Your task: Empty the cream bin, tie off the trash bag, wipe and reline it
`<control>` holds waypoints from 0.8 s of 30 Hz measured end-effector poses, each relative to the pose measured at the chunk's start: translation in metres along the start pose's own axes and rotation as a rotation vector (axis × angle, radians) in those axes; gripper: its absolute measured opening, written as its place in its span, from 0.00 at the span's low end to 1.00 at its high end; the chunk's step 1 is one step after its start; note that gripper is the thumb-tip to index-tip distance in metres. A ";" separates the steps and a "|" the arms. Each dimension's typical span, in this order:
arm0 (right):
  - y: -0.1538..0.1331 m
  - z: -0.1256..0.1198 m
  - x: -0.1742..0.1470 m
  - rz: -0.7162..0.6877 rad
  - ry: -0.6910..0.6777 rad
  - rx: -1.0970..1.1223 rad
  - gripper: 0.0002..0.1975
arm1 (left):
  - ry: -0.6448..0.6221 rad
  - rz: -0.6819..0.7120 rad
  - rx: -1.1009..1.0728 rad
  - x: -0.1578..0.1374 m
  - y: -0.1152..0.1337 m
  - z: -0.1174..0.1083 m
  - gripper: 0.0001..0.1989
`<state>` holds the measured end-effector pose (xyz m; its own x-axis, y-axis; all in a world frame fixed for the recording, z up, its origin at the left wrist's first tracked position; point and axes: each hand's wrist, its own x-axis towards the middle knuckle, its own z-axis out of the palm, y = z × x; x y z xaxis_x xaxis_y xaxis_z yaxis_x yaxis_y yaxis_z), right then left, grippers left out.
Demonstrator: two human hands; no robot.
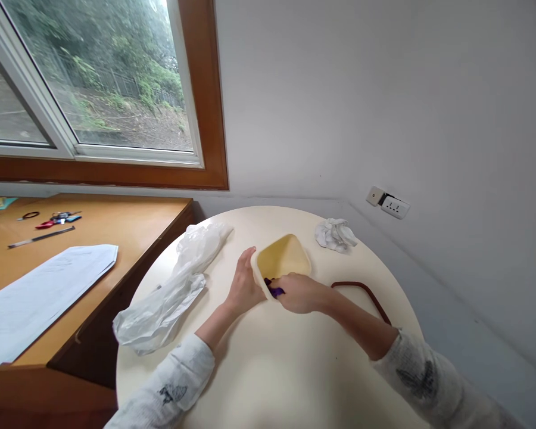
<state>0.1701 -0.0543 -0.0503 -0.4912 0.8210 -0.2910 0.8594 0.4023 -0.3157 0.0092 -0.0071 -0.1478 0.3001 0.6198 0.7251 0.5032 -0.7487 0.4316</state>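
Observation:
A pale yellow plastic container [288, 253] is tilted above the round table, its open mouth facing me. My left hand [245, 289] grips its left side, fingers behind the wall and thumb near the rim. Reaching over the near rim, my right hand [300, 292] has its fingers closed on a dark purple cloth [276, 292] pressed against the inside of the container. My right fingertips are partly hidden by the hand and the cloth. Under my right forearm lies a thin reddish-brown bent band [367, 290], perhaps a lid's rim; I cannot tell.
Crumpled white plastic bags [165, 310] lie along the left of the round table [286, 381]. A crumpled white tissue [336, 234] sits at the back right. On the wooden desk [129, 220] at left are papers [49, 295], a pen [42, 237] and keys [60, 218]. Walls stand behind and right.

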 end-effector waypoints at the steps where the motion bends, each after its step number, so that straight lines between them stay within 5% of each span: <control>1: 0.005 0.000 0.004 0.016 -0.050 -0.059 0.10 | -0.024 0.063 0.021 0.001 0.001 0.000 0.54; 4: 0.016 0.006 0.023 0.060 -0.091 -0.170 0.12 | -0.055 0.175 0.065 0.003 0.006 0.003 0.52; 12: 0.013 0.018 0.058 0.141 -0.017 -0.329 0.13 | -0.075 0.212 0.085 0.003 0.001 0.002 0.50; 20: 0.019 -0.006 -0.008 0.112 0.018 -0.247 0.17 | -0.114 0.117 0.033 0.011 -0.008 -0.002 0.54; 24: 0.023 -0.010 -0.042 -0.055 0.128 0.277 0.21 | -0.133 0.061 -0.001 0.016 -0.005 -0.004 0.56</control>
<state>0.2122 -0.0754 -0.0365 -0.4984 0.8528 -0.1559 0.7519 0.3357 -0.5675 0.0083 0.0052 -0.1363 0.4352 0.5986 0.6725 0.4798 -0.7862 0.3893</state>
